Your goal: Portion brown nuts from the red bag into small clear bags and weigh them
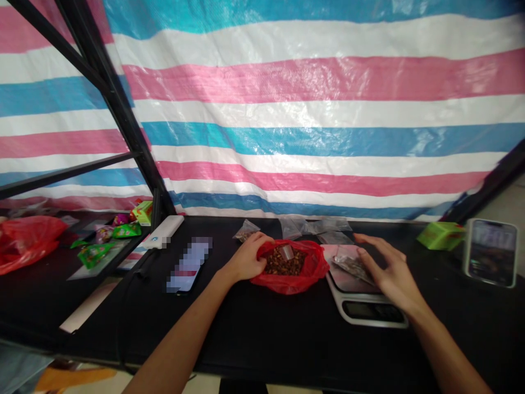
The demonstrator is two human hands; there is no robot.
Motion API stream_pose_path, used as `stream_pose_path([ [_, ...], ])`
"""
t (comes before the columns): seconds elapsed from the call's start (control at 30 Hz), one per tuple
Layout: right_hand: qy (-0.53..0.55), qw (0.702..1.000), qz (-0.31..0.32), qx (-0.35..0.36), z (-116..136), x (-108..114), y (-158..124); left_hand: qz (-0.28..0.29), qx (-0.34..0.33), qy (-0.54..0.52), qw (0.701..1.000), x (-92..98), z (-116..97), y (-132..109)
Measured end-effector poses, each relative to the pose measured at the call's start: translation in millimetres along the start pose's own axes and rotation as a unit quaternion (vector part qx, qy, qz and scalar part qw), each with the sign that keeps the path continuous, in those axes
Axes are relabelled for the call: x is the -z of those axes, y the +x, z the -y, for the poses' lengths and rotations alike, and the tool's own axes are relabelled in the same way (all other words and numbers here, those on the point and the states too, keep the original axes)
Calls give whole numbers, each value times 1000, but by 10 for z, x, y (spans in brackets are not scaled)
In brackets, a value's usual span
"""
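Note:
A red plastic bag [283, 283], its mouth spread wide, stands on the black table with small brown pieces [283, 262] inside. A small clear cup [286, 252] rests on those pieces. My left hand [248, 260] grips the bag's left rim between thumb and fingers. To the right is a kitchen scale [342, 287] with a small filled clear bag [353, 266] on its plate. Over the scale's right side hovers my right hand [389, 268], thumb and fingers apart, close to that small bag. Whether the fingertips touch it I cannot tell.
Behind the red bag lie flat clear bags [315, 225] and another filled small bag [246, 231]. Phones lie left [191, 265] and stand right [491, 251], beside a green box [441, 235]. A white power bank [166, 231] and green packets [96, 254] are left, near a black frame post [127, 126].

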State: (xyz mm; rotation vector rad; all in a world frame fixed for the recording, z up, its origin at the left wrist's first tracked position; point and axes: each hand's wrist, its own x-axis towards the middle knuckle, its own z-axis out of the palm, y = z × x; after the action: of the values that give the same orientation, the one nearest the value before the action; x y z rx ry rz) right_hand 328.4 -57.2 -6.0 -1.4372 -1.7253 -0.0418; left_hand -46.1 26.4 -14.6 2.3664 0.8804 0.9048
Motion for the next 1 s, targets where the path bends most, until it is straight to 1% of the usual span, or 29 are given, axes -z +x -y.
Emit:
stream_pose_path([
  [0.07, 4, 998, -55, -22, -49, 39, -37, -6, 8, 2, 1000, 10, 29, 7],
  [0.1, 3, 997, -71, -34, -76, 60, -55, -10, 14, 5, 1000, 18, 47, 10],
  [0.17, 5, 995, -86, -52, -126, 94, -83, -19, 28, 14, 999, 36, 81, 15],
  [0.27, 7, 994, -88, -59, -162, 118, -102, -38, 39, 32, 998, 65, 101, 17],
  [0.53, -3, 999, -25, -31, -50, 111, -103, -73, 5, 40, 997, 114, 2, 16],
  [0.73, -27, 999, 32, -17, -42, 47, -141, -98, 6, 32, 995, 129, 13, 11],
  [1.0, -46, 998, 47, -24, -76, -22, -172, -121, 2, 38, 992, 121, 23, 15],
])
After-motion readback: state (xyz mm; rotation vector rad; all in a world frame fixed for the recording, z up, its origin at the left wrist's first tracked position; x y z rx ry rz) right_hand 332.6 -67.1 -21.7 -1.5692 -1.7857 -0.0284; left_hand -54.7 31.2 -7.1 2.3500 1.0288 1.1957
